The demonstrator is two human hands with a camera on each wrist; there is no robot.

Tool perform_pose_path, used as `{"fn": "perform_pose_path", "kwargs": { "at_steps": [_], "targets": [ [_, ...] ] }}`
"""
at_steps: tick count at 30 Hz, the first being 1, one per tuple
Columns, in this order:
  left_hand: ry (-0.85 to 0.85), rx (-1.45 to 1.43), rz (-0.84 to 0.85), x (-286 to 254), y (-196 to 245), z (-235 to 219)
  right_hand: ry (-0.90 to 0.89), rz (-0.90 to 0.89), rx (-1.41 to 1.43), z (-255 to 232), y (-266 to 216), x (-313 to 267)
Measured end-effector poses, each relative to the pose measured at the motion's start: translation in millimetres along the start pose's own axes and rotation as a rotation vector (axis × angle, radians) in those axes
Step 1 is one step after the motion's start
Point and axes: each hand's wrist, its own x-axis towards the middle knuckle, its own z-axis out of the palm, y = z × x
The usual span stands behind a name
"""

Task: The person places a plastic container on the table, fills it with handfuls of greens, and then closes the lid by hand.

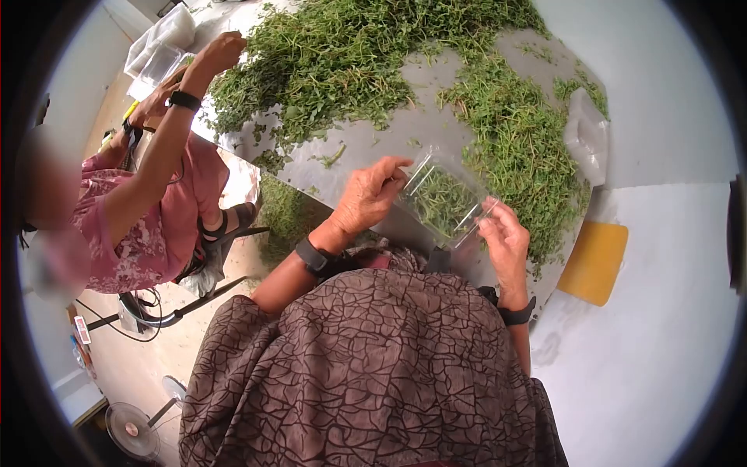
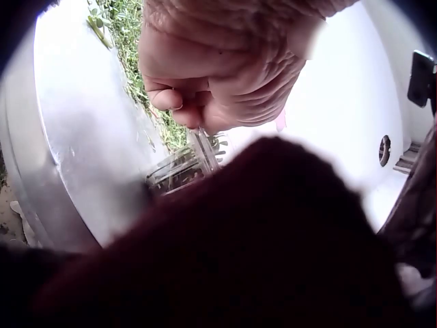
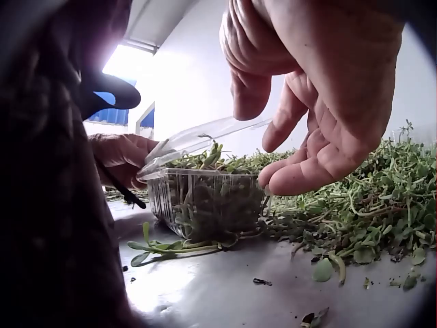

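Note:
A clear plastic clamshell box (image 3: 212,205) stands on the metal table, filled with green leafy stems (image 1: 440,198). Its lid (image 3: 198,137) slants over the greens, partly lowered. My left hand (image 1: 366,194) pinches the box's left edge between thumb and bent fingers; the left wrist view shows that grip close up, with a dark sleeve covering much below. At the opposite end, my right hand (image 3: 328,102) has its thumb over the lid's edge, the forefinger beneath it and lower fingertips against the rim. One loose sprig (image 3: 177,251) lies beside the box's base.
Piles of cut greens (image 1: 334,70) cover much of the metal table (image 1: 436,78). A translucent plastic stack (image 1: 587,140) stands at its right edge, near a yellow board (image 1: 595,265). Another person (image 1: 140,226) works at left, beside more clear boxes (image 1: 159,58).

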Motion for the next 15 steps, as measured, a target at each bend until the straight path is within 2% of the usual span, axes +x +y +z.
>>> {"fn": "perform_pose_path", "kwargs": {
  "at_steps": [2, 5, 8, 10, 15],
  "targets": [
    [-0.024, 0.009, -0.034, 1, 4, 2, 0.001, 0.013, -0.022, -1, -2, 0],
    [0.053, 0.093, 0.024, 2, 0, 6, -0.024, 0.008, -0.049, 0, -2, 3],
    [0.119, 0.110, 0.066, 2, -8, 9, 0.065, 0.076, -0.028, 5, -5, 9],
    [0.069, 0.059, -0.041, 1, -13, 9, 0.111, 0.199, 0.001, 6, -7, 15],
    [-0.005, 0.067, -0.070, 6, -17, 6, 0.134, 0.209, 0.049, 5, 4, 20]
  ]
}}
